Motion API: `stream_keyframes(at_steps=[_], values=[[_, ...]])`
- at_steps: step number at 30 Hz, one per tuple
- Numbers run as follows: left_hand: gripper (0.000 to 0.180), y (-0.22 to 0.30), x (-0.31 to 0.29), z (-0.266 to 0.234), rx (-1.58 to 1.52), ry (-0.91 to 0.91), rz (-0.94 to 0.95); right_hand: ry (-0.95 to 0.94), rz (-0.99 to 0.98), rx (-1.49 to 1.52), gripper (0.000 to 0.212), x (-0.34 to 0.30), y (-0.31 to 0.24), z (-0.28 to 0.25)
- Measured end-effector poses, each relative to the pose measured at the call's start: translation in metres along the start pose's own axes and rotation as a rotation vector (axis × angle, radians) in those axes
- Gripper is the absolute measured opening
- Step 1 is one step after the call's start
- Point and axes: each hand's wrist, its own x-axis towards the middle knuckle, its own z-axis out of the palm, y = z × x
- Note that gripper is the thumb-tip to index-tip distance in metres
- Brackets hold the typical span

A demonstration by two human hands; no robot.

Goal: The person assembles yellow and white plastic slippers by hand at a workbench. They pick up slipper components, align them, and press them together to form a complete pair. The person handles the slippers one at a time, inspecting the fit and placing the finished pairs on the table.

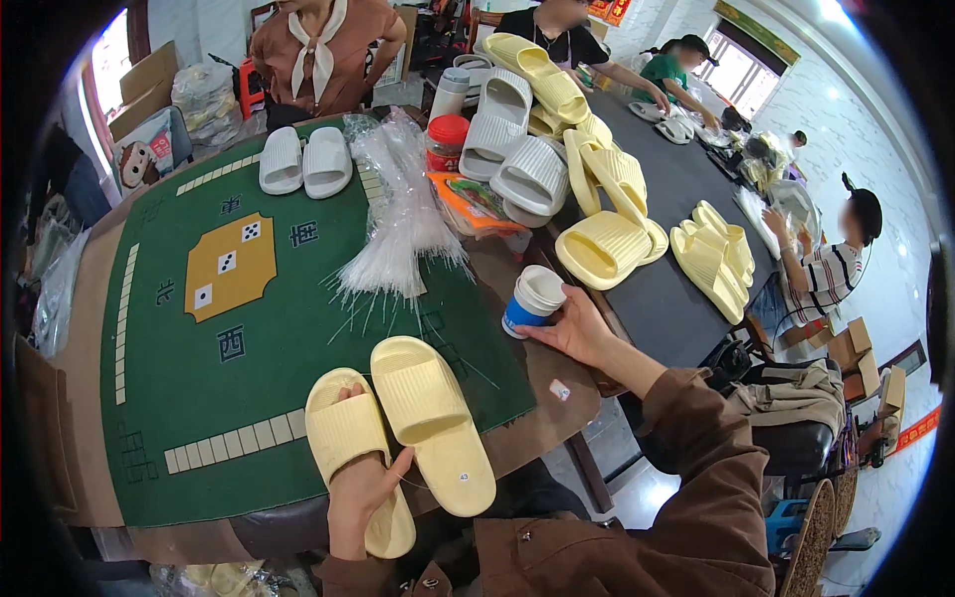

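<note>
My left hand [362, 490] is pushed under the strap of a pale yellow slide slipper [343, 426], its fingertips showing at the toe opening and its thumb outside. Against that slipper's right side lies a matching slipper [420, 398] with a small round sticker on its heel. A thin clear strand shows beside my thumb. Out to the right, my right hand [575, 328] is closed around a small blue-and-white paper cup [529, 306], near the table's right edge. The cup looks like several stacked together.
Clear plastic strands [393, 234] are bunched on the green mat [298, 358]. Grey-white slippers [326, 164] sit at the back. A red-lidded jar [447, 139] and piled yellow slippers [607, 244] stand right of the strands. Several people are around the tables.
</note>
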Motion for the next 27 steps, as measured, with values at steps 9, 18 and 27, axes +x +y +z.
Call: stream_keyframes(at_steps=[9, 18, 27], values=[[0.098, 0.003, -0.001, -0.003, -0.017, -0.024, -0.024, -0.082, -0.247, 0.167, 0.058, 0.037, 0.024, 0.005], [0.095, 0.009, 0.0, -0.008, -0.04, -0.057, -0.068, 0.25, -0.42, -0.548, 0.09, 0.058, 0.034, 0.009], [0.053, 0.021, -0.015, -0.008, 0.121, -0.138, -0.243, 0.327, -0.643, -0.78, 0.068, 0.074, 0.037, 0.015]])
